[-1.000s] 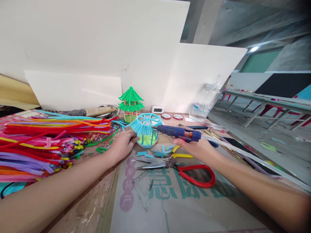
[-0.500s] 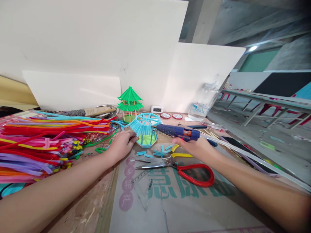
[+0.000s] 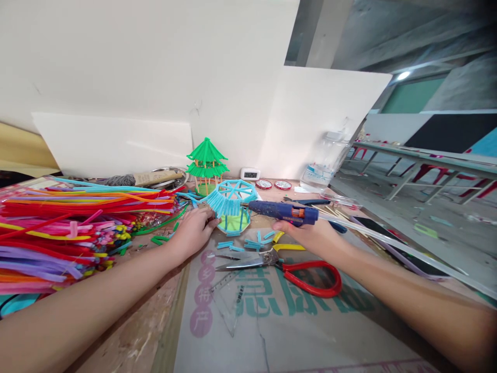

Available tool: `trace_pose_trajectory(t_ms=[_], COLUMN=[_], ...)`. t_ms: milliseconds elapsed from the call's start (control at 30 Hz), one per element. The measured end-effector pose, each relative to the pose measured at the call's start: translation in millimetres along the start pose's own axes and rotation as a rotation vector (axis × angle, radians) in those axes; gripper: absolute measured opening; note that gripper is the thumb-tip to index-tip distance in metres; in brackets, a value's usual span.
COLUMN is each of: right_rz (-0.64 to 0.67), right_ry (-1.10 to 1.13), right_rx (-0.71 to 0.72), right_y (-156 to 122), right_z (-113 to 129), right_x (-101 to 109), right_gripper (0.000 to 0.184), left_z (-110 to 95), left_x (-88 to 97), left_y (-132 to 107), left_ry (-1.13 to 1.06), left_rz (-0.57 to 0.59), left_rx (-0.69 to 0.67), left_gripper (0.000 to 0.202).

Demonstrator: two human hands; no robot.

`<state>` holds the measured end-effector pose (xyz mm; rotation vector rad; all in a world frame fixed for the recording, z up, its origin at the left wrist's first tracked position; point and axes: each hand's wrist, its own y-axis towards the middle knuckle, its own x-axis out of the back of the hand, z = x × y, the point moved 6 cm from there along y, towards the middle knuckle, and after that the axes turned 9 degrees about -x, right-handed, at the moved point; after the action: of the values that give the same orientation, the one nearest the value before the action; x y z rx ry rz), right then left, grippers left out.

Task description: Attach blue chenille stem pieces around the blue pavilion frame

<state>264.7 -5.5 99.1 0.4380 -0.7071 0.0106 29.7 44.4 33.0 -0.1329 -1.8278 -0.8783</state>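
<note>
A small blue straw pavilion (image 3: 232, 204) with a light green base stands at the middle of the table. My left hand (image 3: 194, 230) holds its left side, fingers at the fringe of cut straws. In my right hand (image 3: 306, 233) is a blue hot glue gun (image 3: 281, 211), gripped and lying level, its nozzle pointing left and touching the pavilion's right edge. A clear glue stick (image 3: 392, 246) trails out behind the gun to the right. Short blue straw pieces (image 3: 256, 242) lie in front of the pavilion.
A finished green straw pavilion (image 3: 207, 165) stands behind. A big heap of coloured straws (image 3: 73, 228) fills the left. Red-handled scissors (image 3: 295, 269) and a clear set square (image 3: 229, 303) lie near me. A plastic bottle (image 3: 324, 163), a small clock (image 3: 249, 174) and white boards stand at the back.
The glue gun has crept left until its nozzle meets the blue pavilion. My left hand stays on the pavilion. The view has shifted slightly.
</note>
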Motion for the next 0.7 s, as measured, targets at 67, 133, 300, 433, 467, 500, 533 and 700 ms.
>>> trace_pose_trajectory(t_ms=[67, 133, 300, 433, 467, 500, 533, 700], right_rz=[-0.003, -0.008, -0.018, -0.029, -0.027, -0.025, -0.021, 0.042], right_ry=[0.008, 0.005, -0.028, -0.014, -0.019, -0.025, -0.028, 0.020], right_rx=[0.017, 0.021, 0.007, 0.038, 0.038, 0.036, 0.035, 0.007], right_y=[-0.5, -1.2, -2.5, -3.5, -3.6, -3.5, -3.5, -4.0], right_z=[-0.1, -2.7, -9.3, -6.5, -6.4, -6.5, -6.5, -4.9], right_x=[-0.3, -0.9, -2.2, -1.3, -1.4, -1.6, -1.8, -2.8], right_gripper=[0.024, 0.022, 0.020, 0.021, 0.023, 0.025, 0.027, 0.031], left_z=[-0.1, 0.3, 0.5, -0.3, -0.2, -0.1, 0.2, 2.0], left_x=[0.0, -0.2, -0.2, -0.6, -1.0, -1.3, -1.6, -2.5], left_y=[0.0, -0.1, 0.3, 0.9, 1.0, 0.9, 0.8, 0.8], left_ry=[0.005, 0.010, 0.011, 0.004, 0.002, 0.001, 0.001, 0.000], left_rz=[0.001, 0.006, 0.016, 0.014, 0.016, 0.016, 0.014, 0.007], left_rx=[-0.004, -0.001, 0.004, -0.004, -0.006, -0.007, -0.007, -0.004], left_gripper=[0.032, 0.032, 0.031, 0.031, 0.031, 0.032, 0.032, 0.032])
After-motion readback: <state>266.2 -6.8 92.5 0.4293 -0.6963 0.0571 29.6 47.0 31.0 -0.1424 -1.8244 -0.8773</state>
